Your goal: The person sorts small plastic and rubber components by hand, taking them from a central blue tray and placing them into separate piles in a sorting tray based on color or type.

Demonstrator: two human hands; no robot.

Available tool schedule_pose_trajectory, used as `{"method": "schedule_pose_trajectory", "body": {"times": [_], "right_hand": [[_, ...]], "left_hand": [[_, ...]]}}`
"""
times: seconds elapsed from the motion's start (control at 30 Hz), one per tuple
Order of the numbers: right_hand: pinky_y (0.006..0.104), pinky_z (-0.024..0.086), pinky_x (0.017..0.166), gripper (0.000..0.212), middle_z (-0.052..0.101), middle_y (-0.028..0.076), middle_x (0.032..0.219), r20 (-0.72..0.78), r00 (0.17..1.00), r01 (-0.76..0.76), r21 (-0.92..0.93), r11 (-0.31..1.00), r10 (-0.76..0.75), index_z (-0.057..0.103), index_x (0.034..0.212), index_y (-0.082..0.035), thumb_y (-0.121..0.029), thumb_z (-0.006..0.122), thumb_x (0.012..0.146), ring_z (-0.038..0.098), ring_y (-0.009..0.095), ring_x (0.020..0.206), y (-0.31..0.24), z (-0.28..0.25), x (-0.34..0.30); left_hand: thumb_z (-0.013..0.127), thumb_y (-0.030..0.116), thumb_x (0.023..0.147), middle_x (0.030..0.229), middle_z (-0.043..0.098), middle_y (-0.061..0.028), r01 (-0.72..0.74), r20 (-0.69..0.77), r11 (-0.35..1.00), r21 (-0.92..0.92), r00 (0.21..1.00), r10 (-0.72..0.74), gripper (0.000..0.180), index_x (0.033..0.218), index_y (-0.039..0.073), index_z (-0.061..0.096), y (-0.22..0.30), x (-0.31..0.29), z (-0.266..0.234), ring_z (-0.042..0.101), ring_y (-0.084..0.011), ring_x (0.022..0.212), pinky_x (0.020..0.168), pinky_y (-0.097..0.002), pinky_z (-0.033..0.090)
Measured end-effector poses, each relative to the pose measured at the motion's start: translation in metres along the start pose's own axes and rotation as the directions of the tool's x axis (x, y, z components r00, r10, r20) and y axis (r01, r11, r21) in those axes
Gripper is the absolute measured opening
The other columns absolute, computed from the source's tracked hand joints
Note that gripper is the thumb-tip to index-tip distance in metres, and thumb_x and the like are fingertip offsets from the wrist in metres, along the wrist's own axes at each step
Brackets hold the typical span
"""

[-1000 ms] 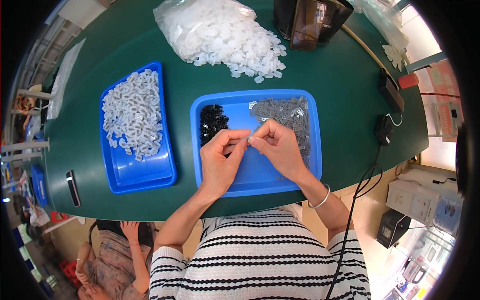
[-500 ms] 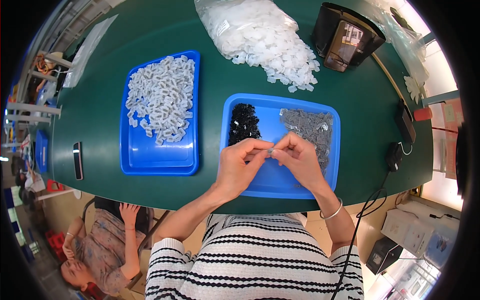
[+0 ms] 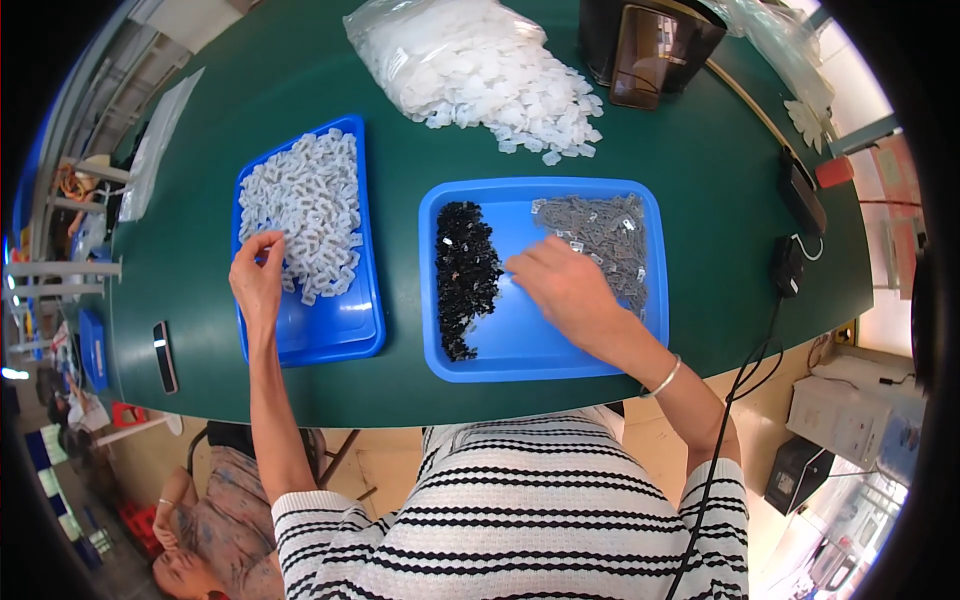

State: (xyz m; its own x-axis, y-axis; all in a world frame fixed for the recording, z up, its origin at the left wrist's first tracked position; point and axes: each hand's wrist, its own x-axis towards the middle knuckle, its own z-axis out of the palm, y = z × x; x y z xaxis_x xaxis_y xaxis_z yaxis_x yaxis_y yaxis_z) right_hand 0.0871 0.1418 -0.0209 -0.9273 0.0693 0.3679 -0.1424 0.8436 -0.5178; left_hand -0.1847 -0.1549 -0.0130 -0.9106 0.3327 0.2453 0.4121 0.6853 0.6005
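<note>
Pale pieces [image 3: 318,200] lie heaped in the far part of the left blue tray [image 3: 330,345], and its near end shows bare blue. Half a second ago my two hands met above the right blue tray [image 3: 540,345], with one small item pinched between the fingertips. Now they are well apart, and I see no item between them. For the work in hand, I judge that the handling by both hands together is interrupted, or finished for this one item.

My left hand [image 3: 257,285] is now at the left edge of the heap, with thumb and first finger bent close to each other. Whether a piece is between them, I cannot tell. My right hand [image 3: 565,290] stayed above the right tray, its fingers bent and pointing to the left, near the black parts [image 3: 463,265]. The fingertips are partly hidden, so I cannot tell if they grasp something.

The black parts lie along the left side of this tray, and the grey parts [image 3: 612,230] at its far right. Beyond, on the table [image 3: 400,400], white pieces [image 3: 530,105] spill from a clear bag [image 3: 385,50].
</note>
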Motion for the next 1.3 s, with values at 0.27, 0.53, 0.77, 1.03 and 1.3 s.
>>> {"method": "schedule_pose_trajectory", "body": {"times": [0.27, 0.53, 0.77, 1.03, 1.3], "right_hand": [[0.034, 0.053, 0.061, 0.014, 0.05, 0.008, 0.083, 0.136, 0.983, 0.146, -0.171, 0.974, -0.123, 0.053, 0.082, -0.004, -0.003, 0.059, 0.07, 0.055, 0.024, 0.081, -0.008, 0.021, 0.013], [0.0368, 0.054, 0.064, 0.014, 0.054, 0.013, 0.082, 0.103, 0.994, 0.041, -0.084, 0.996, -0.032, 0.052, 0.083, -0.002, -0.002, 0.059, 0.071, 0.059, 0.028, 0.08, -0.011, 0.011, 0.006], [0.0381, 0.05, 0.059, 0.011, 0.057, 0.012, 0.078, 0.001, 0.998, -0.058, 0.15, 0.987, 0.058, 0.056, 0.086, -0.001, -0.002, 0.063, 0.078, 0.059, 0.027, 0.076, -0.001, -0.009, -0.006], [0.0271, 0.048, 0.063, 0.005, 0.06, 0.007, 0.081, 0.127, 0.875, -0.436, 0.626, 0.646, 0.467, 0.064, 0.086, -0.003, -0.001, 0.064, 0.083, 0.058, 0.015, 0.075, 0.005, -0.049, -0.01], [0.0206, 0.048, 0.067, 0.007, 0.06, 0.002, 0.088, 0.108, 0.84, -0.301, 0.909, 0.29, 0.532, 0.062, 0.094, 0.001, 0.0, 0.065, 0.087, 0.055, 0.007, 0.077, 0.017, -0.052, -0.017]], "left_hand": [[0.068, 0.006, 0.082, 0.092, 0.066, -0.0063, -0.279, -0.03, 0.944, -0.178, 0.96, 0.278, 0.019, 0.101, 0.007, 0.069, 0.101, -0.001, 0.035, 0.059, -0.0173, 0.08, 0.069, -0.0287, 0.049], [0.066, 0.007, 0.079, 0.081, 0.063, -0.0125, -0.608, 0.25, 0.76, -0.23, 0.718, 0.65, 0.007, 0.085, 0.005, 0.065, 0.186, 0.026, 0.161, 0.062, -0.0318, 0.081, 0.07, -0.0421, 0.049], [0.069, 0.01, 0.078, 0.081, 0.064, -0.0127, -0.683, 0.31, 0.719, -0.126, 0.661, 0.683, 0.01, 0.084, 0.003, 0.065, 0.196, 0.034, 0.182, 0.062, -0.0339, 0.077, 0.066, -0.0433, 0.048], [0.067, 0.009, 0.082, 0.078, 0.067, -0.0099, -0.437, 0.3, 0.871, -0.224, 0.819, 0.489, 0.007, 0.082, 0.002, 0.066, 0.205, 0.028, 0.151, 0.064, -0.0209, 0.066, 0.058, -0.0329, 0.049], [0.063, 0.011, 0.09, 0.087, 0.07, -0.0087, 0.571, 0.727, 0.512, -0.642, 0.665, 0.171, 0.01, 0.09, 0.001, 0.065, 0.202, -0.037, 0.108, 0.064, -0.0108, 0.068, 0.058, -0.0219, 0.051]]}}
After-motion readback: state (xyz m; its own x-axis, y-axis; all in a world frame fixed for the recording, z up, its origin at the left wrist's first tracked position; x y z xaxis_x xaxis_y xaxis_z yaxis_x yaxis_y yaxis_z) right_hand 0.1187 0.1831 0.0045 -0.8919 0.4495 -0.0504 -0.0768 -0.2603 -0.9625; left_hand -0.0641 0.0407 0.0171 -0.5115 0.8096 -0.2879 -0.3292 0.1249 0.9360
